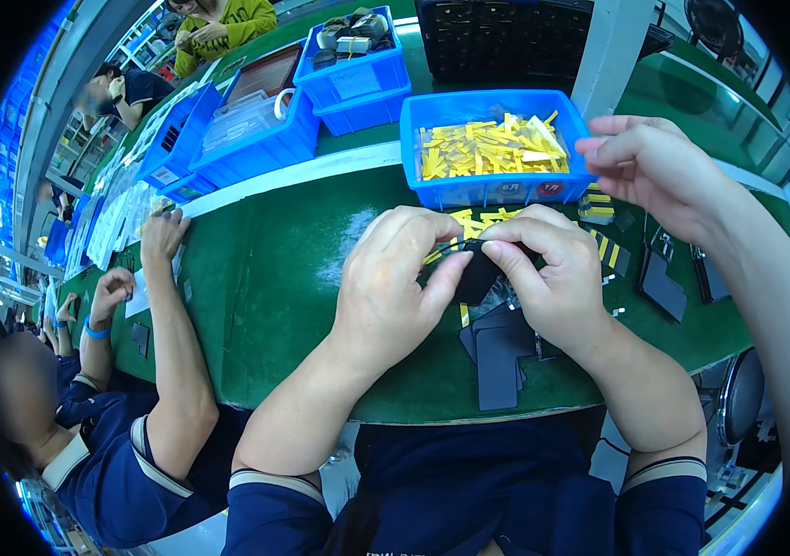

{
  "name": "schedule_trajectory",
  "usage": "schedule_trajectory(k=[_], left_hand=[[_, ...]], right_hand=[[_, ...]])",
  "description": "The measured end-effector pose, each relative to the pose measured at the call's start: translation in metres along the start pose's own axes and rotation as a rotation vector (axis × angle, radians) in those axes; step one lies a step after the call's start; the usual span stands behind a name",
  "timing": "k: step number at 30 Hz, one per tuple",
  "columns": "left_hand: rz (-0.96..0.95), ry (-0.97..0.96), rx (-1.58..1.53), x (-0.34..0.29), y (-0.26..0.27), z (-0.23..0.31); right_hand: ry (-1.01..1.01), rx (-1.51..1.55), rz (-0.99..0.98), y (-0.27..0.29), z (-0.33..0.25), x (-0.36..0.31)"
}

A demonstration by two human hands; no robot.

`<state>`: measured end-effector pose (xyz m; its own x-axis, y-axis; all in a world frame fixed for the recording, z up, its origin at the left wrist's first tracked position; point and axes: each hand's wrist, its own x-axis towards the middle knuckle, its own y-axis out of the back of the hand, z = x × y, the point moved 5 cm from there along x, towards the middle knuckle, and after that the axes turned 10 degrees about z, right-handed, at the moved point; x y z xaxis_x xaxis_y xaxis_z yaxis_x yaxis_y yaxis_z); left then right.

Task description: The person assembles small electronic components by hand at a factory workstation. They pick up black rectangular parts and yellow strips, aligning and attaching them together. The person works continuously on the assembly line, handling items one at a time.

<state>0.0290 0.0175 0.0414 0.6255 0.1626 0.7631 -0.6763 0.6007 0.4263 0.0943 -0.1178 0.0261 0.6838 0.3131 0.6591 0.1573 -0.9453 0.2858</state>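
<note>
My left hand (pixel 399 273) and my right hand (pixel 550 273) meet over the green table, fingers and thumbs pinching a small, flat black piece (pixel 478 275) between them. A thin black cord or edge curves along its top near my left fingertips; the fingers hide part of it. Just below lie several dark grey, flat, L-shaped pieces (pixel 499 366), overlapping each other. Loose yellow strips (pixel 478 222) are scattered on the table behind my fingers, with some clear plastic under the black piece.
Beyond my hands stands a blue bin (pixel 450 193) of yellow strips. From the right, another person's hand (pixel 654 171) reaches beside it. More grey pieces (pixel 662 289) lie at right. A co-worker's arm (pixel 172 324) rests at left. Blue bins (pixel 270 148) line the back.
</note>
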Motion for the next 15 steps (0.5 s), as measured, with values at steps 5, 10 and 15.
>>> schedule_trajectory(k=[5,10,15], left_hand=[[-0.028,-0.041,0.026,-0.001,0.000,-0.003],[-0.071,0.181,-0.045,-0.008,0.000,-0.007],[-0.157,0.381,-0.130,-0.008,-0.005,-0.013]], right_hand=[[-0.005,-0.003,0.007,-0.001,0.001,0.001],[-0.049,0.006,0.007,-0.002,0.003,-0.002],[-0.044,-0.015,0.003,-0.001,0.004,-0.003]])
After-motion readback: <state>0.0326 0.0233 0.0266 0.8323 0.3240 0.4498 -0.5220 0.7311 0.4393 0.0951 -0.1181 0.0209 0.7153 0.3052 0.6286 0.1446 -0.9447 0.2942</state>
